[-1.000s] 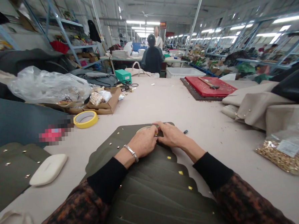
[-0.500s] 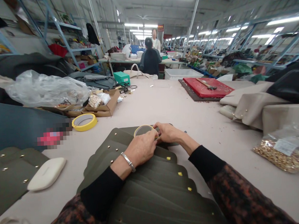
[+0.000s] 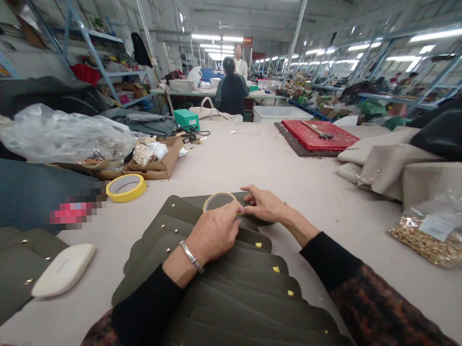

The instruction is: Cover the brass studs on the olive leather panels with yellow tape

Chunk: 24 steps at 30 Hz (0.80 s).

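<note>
My left hand (image 3: 214, 230) is closed on a narrow roll of yellow tape (image 3: 209, 198), which stands tilted over the far end of overlapping dark olive panels (image 3: 221, 282). Several panels carry small gold studs on the left and little yellow tape pieces (image 3: 276, 269) near their right edges. Close by on the right, my right hand (image 3: 265, 204) has thumb and forefinger spread, the thumb tip beside the left fingertips at the roll. Whether a strip of tape lies at that thumb, I cannot tell.
A second yellow tape roll (image 3: 126, 188) and a cream rounded case (image 3: 63, 270) lie left. Right are a bag of gold fittings (image 3: 431, 235) and a hammer (image 3: 317, 129) on a red board (image 3: 299, 138). An open cardboard box (image 3: 172, 158) stands back left. A person (image 3: 231, 90) sits beyond.
My right forefinger has lifted away from the thumb, opening the grip near the tape. My left hand stays on the roll. The whole view has shifted slightly.
</note>
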Tool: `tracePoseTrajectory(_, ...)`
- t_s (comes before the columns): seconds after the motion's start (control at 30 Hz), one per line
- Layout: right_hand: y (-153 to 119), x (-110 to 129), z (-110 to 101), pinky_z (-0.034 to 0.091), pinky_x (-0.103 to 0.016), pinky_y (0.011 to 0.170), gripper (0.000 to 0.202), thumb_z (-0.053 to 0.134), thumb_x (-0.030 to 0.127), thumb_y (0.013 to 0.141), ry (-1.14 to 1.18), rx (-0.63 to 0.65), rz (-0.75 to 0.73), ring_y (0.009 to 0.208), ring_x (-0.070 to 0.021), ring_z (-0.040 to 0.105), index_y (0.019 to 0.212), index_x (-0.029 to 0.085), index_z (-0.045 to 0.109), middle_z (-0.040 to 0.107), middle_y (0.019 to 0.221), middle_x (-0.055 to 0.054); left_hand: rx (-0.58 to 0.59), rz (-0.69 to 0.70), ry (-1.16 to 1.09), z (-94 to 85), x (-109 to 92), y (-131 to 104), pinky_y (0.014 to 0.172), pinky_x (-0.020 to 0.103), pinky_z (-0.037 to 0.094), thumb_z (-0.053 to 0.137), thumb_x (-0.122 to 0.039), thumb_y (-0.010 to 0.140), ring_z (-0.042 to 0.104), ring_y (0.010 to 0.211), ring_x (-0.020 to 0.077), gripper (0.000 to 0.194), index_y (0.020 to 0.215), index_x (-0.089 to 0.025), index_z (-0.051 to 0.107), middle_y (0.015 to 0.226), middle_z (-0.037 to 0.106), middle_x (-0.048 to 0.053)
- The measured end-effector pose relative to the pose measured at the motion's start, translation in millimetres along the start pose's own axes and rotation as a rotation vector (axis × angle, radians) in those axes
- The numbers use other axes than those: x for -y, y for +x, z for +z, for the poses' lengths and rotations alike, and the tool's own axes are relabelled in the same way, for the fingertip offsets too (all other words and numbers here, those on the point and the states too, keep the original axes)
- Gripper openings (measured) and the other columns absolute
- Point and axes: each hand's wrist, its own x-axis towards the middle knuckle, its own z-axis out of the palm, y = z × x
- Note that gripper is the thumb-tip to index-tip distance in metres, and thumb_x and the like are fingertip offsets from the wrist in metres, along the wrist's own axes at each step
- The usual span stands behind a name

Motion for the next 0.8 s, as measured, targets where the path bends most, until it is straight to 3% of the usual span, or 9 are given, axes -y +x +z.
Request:
tracePoseTrajectory(0.1,4,15,10,0.041,-0.031,0.074,0.064,0.07,0.036,0.071,-0.138,0.024,-0.061,0.085,-0.0215,0.06,0.127,0.016,0.046,0.066,0.094,-0.008,0.032,0.009,0.041,-4.4,-4,-2,0.074,0.03,0.046,0.047,-0.018,0.087,0.061,0.086,0.0201,0.014,0.101,-0.019,0.047,0.093,0.063,0.004)
tracePoseTrajectory(0.23,9,25,11,0.039,-0.025,0.063,0.051,0.07,0.028,0.068,-0.067,0.078,-0.003,0.068,-0.0154,0.057,0.115,0.016,0.055,0.063,0.076,-0.001,0.093,0.031,0.092,-9.0,-5,-3,0.073,0.031,0.046,0.051,-0.023,0.087,0.062,0.088,0.0222,0.018,0.105,-0.02,0.046,0.096,0.064,0.005)
tracePoseTrajectory(0.47,10,15,-3,0.037,-0.021,0.056,0.041,0.069,0.019,0.066,0.136,-0.189,0.07,0.058,-0.0096,0.05,0.106,0.019,0.059,0.055,0.065,0.006,0.051,0.106,0.068,-15.4,-8,-2,0.074,0.031,0.047,0.054,-0.021,0.086,0.062,0.086,0.0197,0.023,0.108,-0.022,0.045,0.096,0.063,0.001)
tracePoseTrajectory(0.67,7,-4,-8,0.037,-0.022,0.057,0.037,0.071,0.02,0.065,0.051,-0.271,0.147,0.059,-0.0106,0.052,0.1,0.02,0.061,0.055,0.064,0.006,0.107,0.157,0.254,-18.1,-25,0,0.063,0.031,0.049,0.048,-0.012,0.085,0.063,0.075,0.0205,0.022,0.105,-0.019,0.046,0.094,0.062,0.003)
tracePoseTrajectory(0.8,-2,-16,-6,0.038,-0.023,0.057,0.033,0.07,0.021,0.064,0.021,-0.347,0.288,0.06,-0.0121,0.054,0.096,0.019,0.062,0.056,0.062,0.005,0.12,0.147,0.348,-23.5,-35,-4,0.058,0.028,0.048,0.042,-0.006,0.084,0.061,0.068,0.0181,0.023,0.104,-0.018,0.047,0.09,0.06,0.004)
